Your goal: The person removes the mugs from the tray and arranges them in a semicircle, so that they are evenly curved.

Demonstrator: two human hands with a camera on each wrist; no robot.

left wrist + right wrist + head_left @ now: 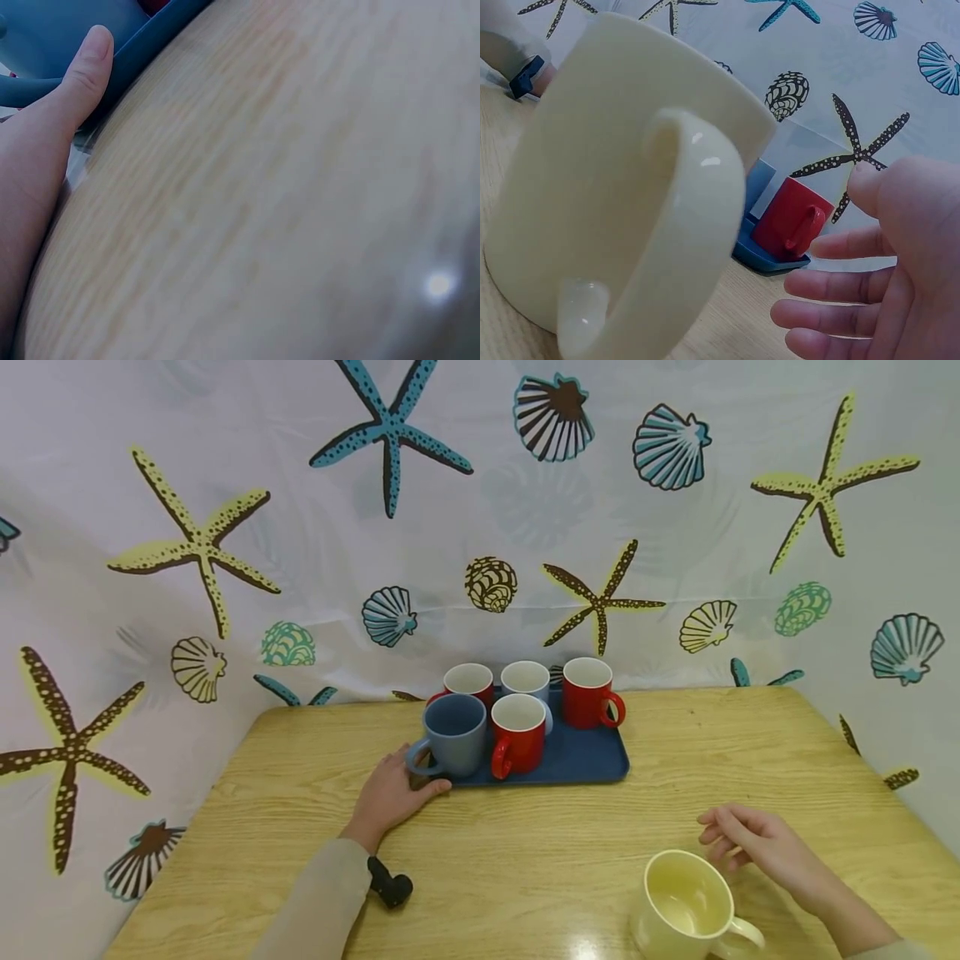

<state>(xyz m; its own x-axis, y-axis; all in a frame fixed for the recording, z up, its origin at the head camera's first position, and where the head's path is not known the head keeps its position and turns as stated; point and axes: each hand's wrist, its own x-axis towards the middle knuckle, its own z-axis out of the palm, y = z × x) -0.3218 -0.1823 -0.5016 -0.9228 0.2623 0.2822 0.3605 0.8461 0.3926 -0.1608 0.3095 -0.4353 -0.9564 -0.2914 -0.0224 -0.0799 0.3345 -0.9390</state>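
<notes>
A dark blue tray [577, 756] stands against the back cloth with several mugs on it. My left hand [393, 797] grips its front left corner; the thumb [90, 67] lies over the rim, and the other fingers are partly hidden. Closest to that hand is a grey-blue mug [459, 743], its handle pointing left. A red mug [521, 743] with a white inside is beside it. My right hand [765, 847] hovers with loosely bent fingers and holds nothing. Just left of it, a pale yellow mug [678, 910] stands near the front edge, its handle [705, 217] turned to the right.
At the back of the tray are a red mug [480, 681], a light blue mug [528, 681] and another red mug [585, 697]. Under everything is a wooden table [517, 868]. A white cloth [465, 468] with starfish and shells encloses the back and sides.
</notes>
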